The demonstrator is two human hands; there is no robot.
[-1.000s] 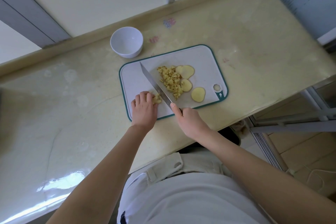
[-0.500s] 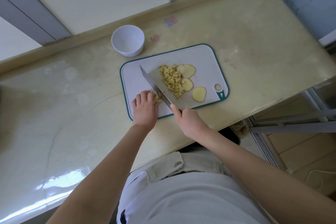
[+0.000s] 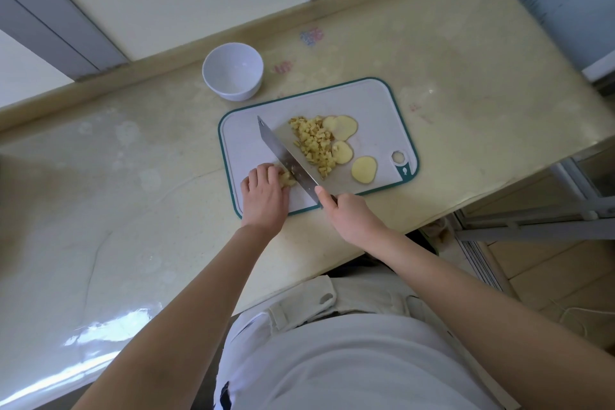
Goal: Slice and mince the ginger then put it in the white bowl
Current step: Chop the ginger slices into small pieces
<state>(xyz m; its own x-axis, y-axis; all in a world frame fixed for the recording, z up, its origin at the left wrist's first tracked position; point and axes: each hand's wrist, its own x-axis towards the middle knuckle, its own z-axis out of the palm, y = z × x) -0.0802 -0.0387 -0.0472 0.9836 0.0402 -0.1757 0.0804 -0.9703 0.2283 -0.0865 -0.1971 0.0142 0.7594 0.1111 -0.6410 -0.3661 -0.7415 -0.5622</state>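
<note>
Surface: pale yellow tabletop (image 3: 133, 176) running along a light wall; glossy glare at the near left edge.
Cutting board: white with a green rim (image 3: 376, 100), lying mid-tabletop, its near edge close to the tabletop's front edge.
White bowl: white bowl (image 3: 229, 76) upright on the tabletop just beyond the board's far left corner, apart from the board; nothing seen inside.
Minced ginger: heap of small yellow cubes (image 3: 314, 143) at the board's centre, right of the blade.
Ginger slices: three or four round ginger slices (image 3: 364, 169) right of the heap, two touching it, the nearest lying apart.
Left hand: left hand (image 3: 264, 196) at the board's near left, knuckles up, fingers (image 3: 261, 175) clenched over a small ginger piece (image 3: 287, 178), pinning it to the board.
Right hand: right hand (image 3: 352, 218) grasping the handle of the knife (image 3: 286, 156), index fingertip up on the blade's spine.
Knife: blade angled from near right to far left, its flat side just beside the left fingertips and the pinned piece.
</note>
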